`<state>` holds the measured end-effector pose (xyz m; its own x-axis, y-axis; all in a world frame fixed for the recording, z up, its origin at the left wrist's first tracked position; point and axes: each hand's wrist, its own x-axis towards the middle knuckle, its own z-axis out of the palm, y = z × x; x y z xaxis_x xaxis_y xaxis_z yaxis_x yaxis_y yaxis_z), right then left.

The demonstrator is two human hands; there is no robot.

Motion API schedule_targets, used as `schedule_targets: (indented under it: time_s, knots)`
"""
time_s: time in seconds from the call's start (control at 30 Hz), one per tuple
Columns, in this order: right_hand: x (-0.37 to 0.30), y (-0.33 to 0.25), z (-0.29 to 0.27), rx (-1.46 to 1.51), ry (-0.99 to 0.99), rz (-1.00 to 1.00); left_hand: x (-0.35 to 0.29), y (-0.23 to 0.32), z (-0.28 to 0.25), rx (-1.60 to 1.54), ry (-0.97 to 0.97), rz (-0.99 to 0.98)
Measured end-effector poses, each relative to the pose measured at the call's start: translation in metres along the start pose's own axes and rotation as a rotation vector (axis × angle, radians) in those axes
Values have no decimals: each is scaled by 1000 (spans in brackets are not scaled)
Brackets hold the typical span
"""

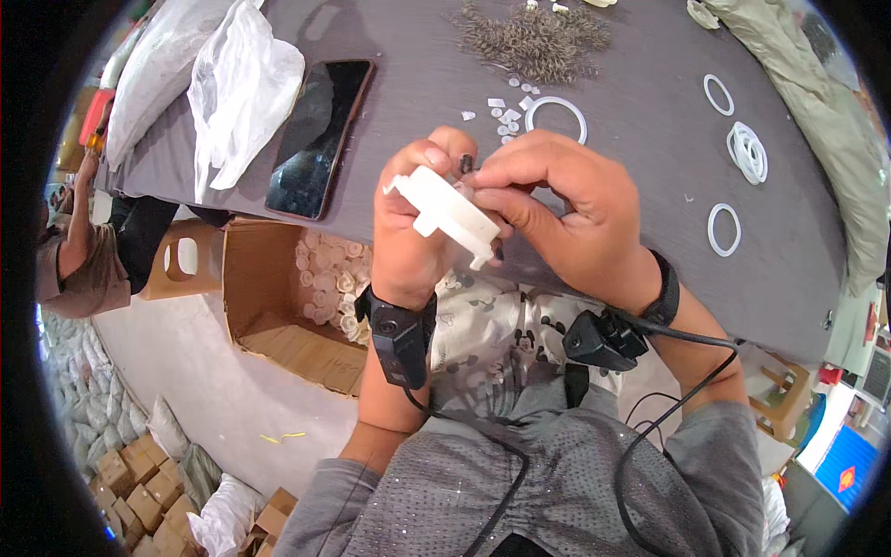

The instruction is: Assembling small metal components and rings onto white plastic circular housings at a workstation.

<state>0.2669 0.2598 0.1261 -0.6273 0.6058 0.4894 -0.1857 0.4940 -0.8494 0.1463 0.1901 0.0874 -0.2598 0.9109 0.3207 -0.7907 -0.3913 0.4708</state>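
My left hand [408,209] is closed round a white round plastic part [445,212] with small tabs on its rim, held tilted above the front edge of the table. At the part's far side, my right hand [566,200] has its thumb and forefinger pinched together, touching or nearly touching it. Whatever lies between those fingertips is too small and hidden to make out. Just beyond the hands lie a white ring [557,115], several small clear plastic pieces [509,117] and a heap of tiny metal springs or screws [534,42].
More white rings [747,153] lie on the right of the grey table [650,56]. A phone [320,139] and a white plastic bag [243,93] are at the left. Below the edge stands a cardboard box [269,278] of white flower-shaped parts [348,288]. Another person [88,251] sits far left.
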Motion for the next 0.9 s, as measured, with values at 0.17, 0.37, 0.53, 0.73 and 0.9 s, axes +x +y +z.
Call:
schedule_targets:
  time_s: [0.17, 0.37, 0.53, 0.73, 0.9]
  knots:
    - [0, 1, 0, -19, -19, -68, -2, -2, -5, 77, -49, 27]
    - [-2, 1, 1, 43, -60, -49, 1, 1, 0, -142, -44, -41]
    - [-1, 0, 0, 55, -95, -56, 0, 2, -2, -124, -44, -58]
    - [-1, -2, -1, 97, -105, -8, -1, 1, -1, -39, -41, -32]
    - [-3, 1, 0, 198, -50, 74, -1, -4, -4, 31, -41, 17]
